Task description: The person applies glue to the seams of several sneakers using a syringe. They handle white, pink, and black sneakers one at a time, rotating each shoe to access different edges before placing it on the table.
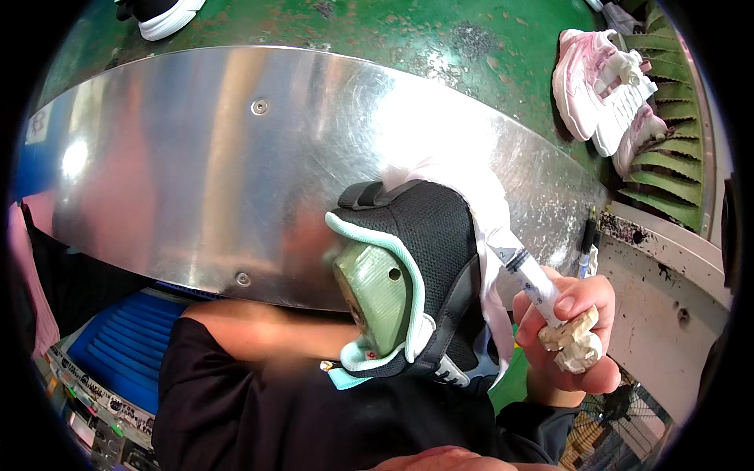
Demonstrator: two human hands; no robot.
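A black mesh shoe with mint-green collar trim and a white sole is held up over the table's near edge. A pale green shoe last fills its opening. My left forearm reaches behind the shoe, which rests in my left hand; the fingers are hidden. My right hand is closed around a clear syringe and also grips a crumpled off-white wad, perhaps tissue or cloth. The syringe's nozzle points at the edge where the sole meets the upper; I cannot tell whether it touches.
A shiny metal tabletop curves across the middle. Beyond it lies a worn green surface with pink-and-white shoes at right and a dark shoe at far left. A slim black-tipped tool stands near my right hand. A blue ribbed crate sits at lower left.
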